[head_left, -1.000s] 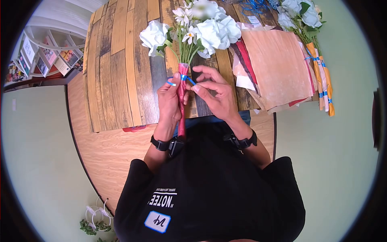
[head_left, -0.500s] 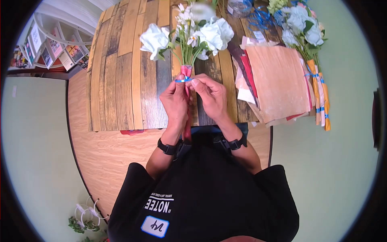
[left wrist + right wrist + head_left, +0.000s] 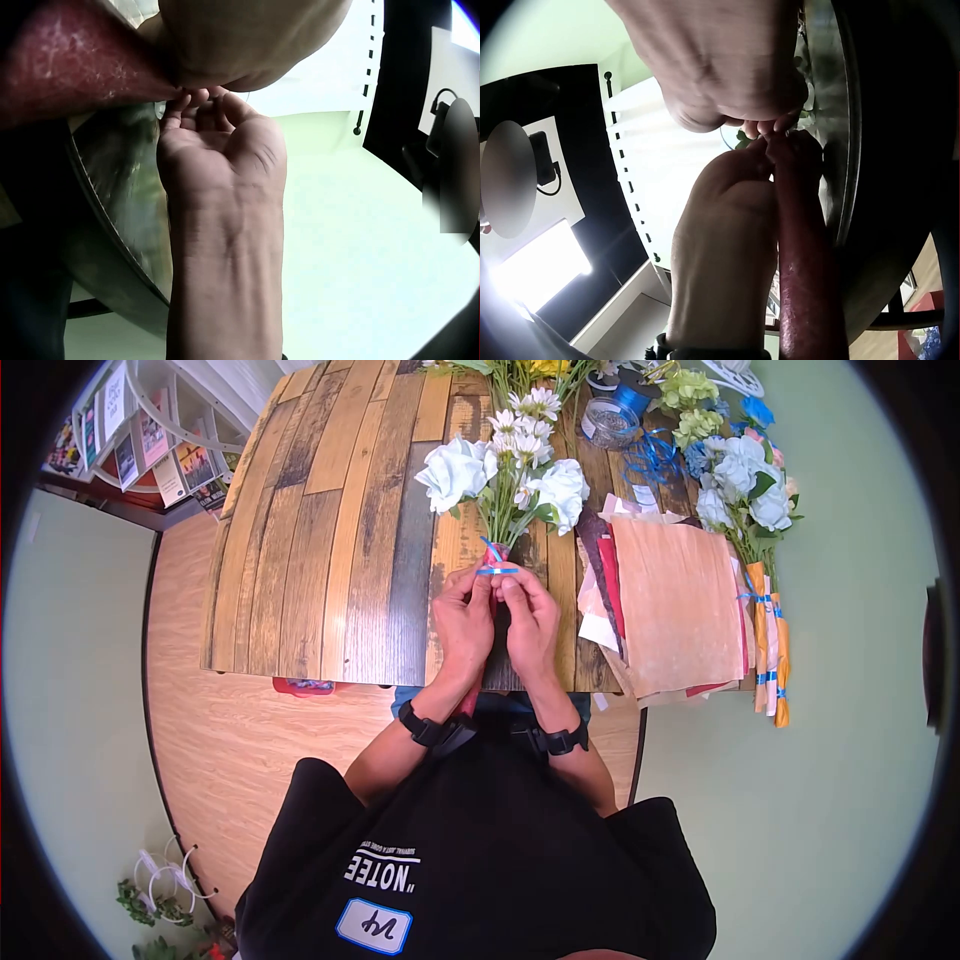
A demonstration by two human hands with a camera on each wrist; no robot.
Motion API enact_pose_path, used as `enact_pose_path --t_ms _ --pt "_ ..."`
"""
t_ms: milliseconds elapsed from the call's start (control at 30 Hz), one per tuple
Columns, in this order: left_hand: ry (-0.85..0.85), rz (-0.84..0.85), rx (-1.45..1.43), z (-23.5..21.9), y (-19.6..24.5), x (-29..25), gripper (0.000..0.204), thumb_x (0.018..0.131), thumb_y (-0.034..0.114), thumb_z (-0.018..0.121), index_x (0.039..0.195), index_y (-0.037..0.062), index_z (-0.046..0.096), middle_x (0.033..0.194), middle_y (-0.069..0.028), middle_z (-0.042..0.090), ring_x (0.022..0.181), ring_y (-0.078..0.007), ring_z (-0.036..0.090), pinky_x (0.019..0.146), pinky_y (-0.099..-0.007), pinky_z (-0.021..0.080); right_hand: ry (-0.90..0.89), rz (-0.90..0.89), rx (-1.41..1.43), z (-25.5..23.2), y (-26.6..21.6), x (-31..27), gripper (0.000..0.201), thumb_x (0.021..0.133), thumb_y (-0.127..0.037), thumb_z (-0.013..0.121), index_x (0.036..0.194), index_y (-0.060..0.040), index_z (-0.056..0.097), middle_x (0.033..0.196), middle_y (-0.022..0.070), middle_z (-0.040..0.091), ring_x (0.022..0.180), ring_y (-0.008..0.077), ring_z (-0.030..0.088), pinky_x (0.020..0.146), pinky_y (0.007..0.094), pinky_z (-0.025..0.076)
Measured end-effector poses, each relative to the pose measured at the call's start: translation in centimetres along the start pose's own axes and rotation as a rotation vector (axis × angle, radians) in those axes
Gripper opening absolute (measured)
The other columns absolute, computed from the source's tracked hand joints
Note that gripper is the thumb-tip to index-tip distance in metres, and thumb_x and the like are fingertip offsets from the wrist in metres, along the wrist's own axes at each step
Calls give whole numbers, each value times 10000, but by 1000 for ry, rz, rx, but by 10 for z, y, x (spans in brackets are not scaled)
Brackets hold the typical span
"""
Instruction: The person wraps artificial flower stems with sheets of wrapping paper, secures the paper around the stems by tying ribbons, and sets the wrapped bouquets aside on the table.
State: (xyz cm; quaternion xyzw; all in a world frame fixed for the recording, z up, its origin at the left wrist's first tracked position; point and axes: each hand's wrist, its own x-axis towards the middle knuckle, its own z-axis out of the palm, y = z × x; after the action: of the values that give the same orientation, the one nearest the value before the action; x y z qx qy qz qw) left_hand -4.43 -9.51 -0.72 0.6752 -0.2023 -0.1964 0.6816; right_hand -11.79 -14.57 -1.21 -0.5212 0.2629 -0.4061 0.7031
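Note:
A bouquet of pale blue roses (image 3: 457, 472) and white daisies (image 3: 528, 442) stands out beyond both hands, its stems wrapped in a red paper handle (image 3: 810, 292). My left hand (image 3: 466, 628) grips this handle just below the flowers, with its thumb up against the blue ribbon (image 3: 497, 571) tied round it. With thumb and fingers, my right hand (image 3: 532, 625) pinches the ribbon on the other side. The thumbs are close together below a ribbon loop. In the left wrist view, the handle (image 3: 75, 67) runs in toward the fingers, which hide the knot.
A stack of wrapping paper (image 3: 675, 600) lies on the wooden table (image 3: 300, 560) to the right. Past it are finished bouquets with wrapped handles (image 3: 762, 645). Loose blue ribbon (image 3: 655, 455) and a clear tape roll (image 3: 610, 423) sit farther back, beside more flowers.
The right hand has come in from holding a ribbon end out to the side, and now meets the left hand at the handle. The ribbon is drawn across the front. The view has shifted.

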Motion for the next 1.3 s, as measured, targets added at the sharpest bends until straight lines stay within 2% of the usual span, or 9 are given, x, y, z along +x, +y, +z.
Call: enact_pose_path --t_ms 67,300,700,767,900,1067,1133,1267,1300 --pt "-15 160 261 -2 2 0 270 1004 131 613 1204 -27 701 880 -76 650 782 -135 537 719 -286 461 16 -21 -126 -3 2 1 223 1015 -76 561 1176 37 668 1048 41 675 952 70 587 864 230 470" --pt "-22 91 245 7 -3 -5 309 993 156 620 1263 20 686 756 -83 506 742 -175 514 682 -327 442 47 -29 -124 -4 -4 6 172 980 -54 593 1100 7 700 935 -21 643 770 30 526 664 189 410" --pt "-236 111 329 -30 14 18 226 967 147 662 1111 -7 743 846 -171 732 728 -200 681 693 -329 520 25 -112 -289 -13 -10 0 169 946 -41 626 1092 25 682 966 85 665 874 141 644 781 269 499" --pt "-378 55 440 -37 31 30 248 976 171 677 1112 -25 746 869 -77 749 768 -94 643 690 -268 523 -21 -199 -372 -13 -10 3 168 937 -32 641 1089 25 682 972 103 667 855 168 653 766 276 507" --pt "-512 -36 371 -45 40 55 211 980 149 668 1081 -17 752 851 -59 749 733 -73 649 644 -240 513 -2 -250 -414 -11 -14 1 170 916 -14 662 1080 25 683 951 108 659 827 188 651 741 282 511" --pt "-680 132 544 -41 62 63 185 970 124 675 1041 -33 744 842 -68 747 741 -100 680 644 -259 526 -37 -217 -482 -8 -17 4 180 888 -22 709 1060 25 683 897 104 636 803 215 647 699 315 508" --pt "-717 259 667 -36 66 66 148 907 107 691 1003 12 751 874 -160 742 747 -296 718 687 -347 552 -34 -241 -489 -9 -19 5 180 883 -29 717 1051 26 685 895 107 635 795 223 645 691 322 505" --pt "-760 366 684 -26 71 73 135 885 123 707 967 24 751 921 -159 738 788 -332 707 705 -377 546 -33 -332 -512 -11 -14 9 160 870 -37 734 1005 33 688 883 112 628 771 238 632 675 328 498" --pt "-766 365 698 -24 71 75 144 889 99 717 994 8 751 882 -149 733 753 -259 698 682 -341 537 -20 -329 -509 -10 -13 9 160 870 -37 734 1005 33 688 883 112 628 771 238 632 675 328 498"
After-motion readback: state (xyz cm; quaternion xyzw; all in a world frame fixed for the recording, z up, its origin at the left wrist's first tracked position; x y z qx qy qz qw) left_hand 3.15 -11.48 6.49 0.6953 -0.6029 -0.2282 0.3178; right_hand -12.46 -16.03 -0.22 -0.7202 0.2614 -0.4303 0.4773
